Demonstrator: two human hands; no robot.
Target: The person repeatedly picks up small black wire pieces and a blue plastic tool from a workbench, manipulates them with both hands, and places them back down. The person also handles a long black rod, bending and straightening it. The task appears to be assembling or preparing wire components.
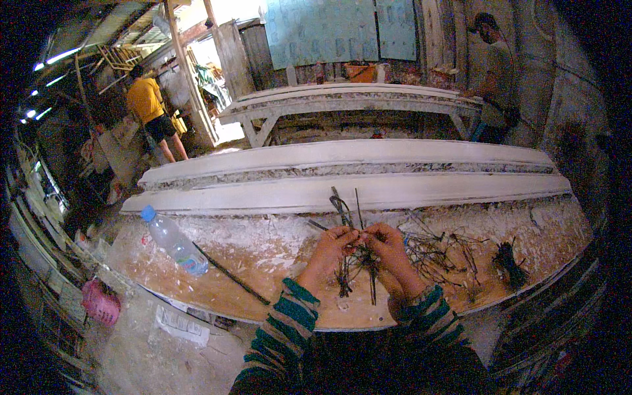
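My left hand [331, 250] and my right hand [390, 250] meet above the middle of the board-topped table [276, 289]. Both have their fingers pinched together on thin dark wire [363, 252]; the exact grip is too small to tell. Dark wire ends [343, 284] lie below the left fingers, and a doubled dark strand [338, 201] reaches out beyond them. Just right of my right hand spreads a loose tangle of dark wires [447, 253]. Further right sits a compact dark bundle [509, 265].
A clear plastic bottle [174, 242] with a blue cap lies at the left, beside a dark rod [230, 273]. Long white mouldings [395, 191] run along the table's far side. Behind stands another white bench [342, 102]. One person [146, 99] stands back left, another [497, 72] back right.
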